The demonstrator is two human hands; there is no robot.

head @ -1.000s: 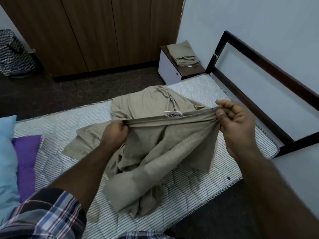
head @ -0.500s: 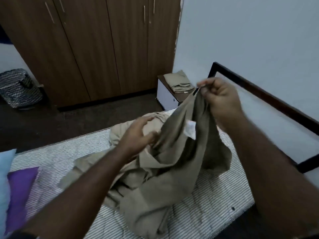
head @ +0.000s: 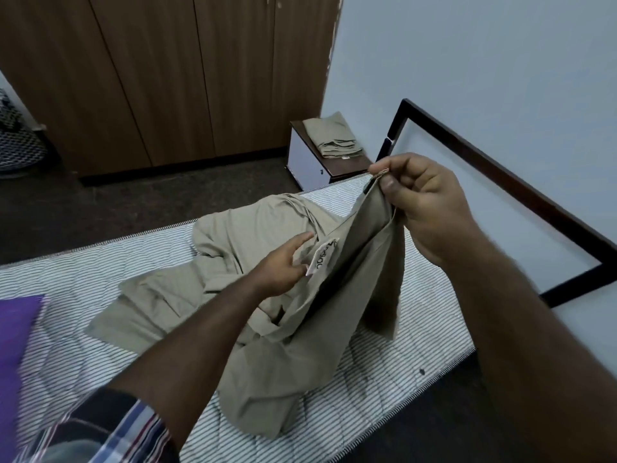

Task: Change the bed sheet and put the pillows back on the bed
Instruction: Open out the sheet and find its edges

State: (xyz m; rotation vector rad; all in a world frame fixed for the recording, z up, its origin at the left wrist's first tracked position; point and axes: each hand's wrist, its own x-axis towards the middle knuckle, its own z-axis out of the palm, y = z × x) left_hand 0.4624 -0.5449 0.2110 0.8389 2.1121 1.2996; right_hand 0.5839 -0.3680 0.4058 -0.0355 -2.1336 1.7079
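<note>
- The bed sheet (head: 267, 295) is a beige cloth lying bunched on the bare striped mattress (head: 384, 362), near the end with the dark bed frame (head: 500, 168).
- The right hand (head: 424, 202) pinches a hem or corner of the sheet between thumb and curled fingers and lifts it clear of the mattress; the cloth hangs from this point in a long fold.
- The left hand (head: 283, 262) is open, its fingers straight and touching the cloth beside a white label (head: 322, 255). It holds nothing.
- Handling, as judged: the sheet appears light, soft and limp. It will sag and twist wherever unsupported, so it will likely need to be taken at hems and corners, not mid-panel. The label marks a sewn edge and can serve to orient it.
- Risk, as judged: a single pinch point lets the folds tangle; a second corner should be found before spreading.
- A small bedside cabinet (head: 307, 162) carries folded beige cloth (head: 337, 142) on its top.
- A purple item (head: 16, 329) lies on the mattress at the left edge; whether it is a pillow cannot be told.
- A patterned basket (head: 13, 142) stands on the floor by the wardrobe (head: 167, 78); its contents are not visible.
</note>
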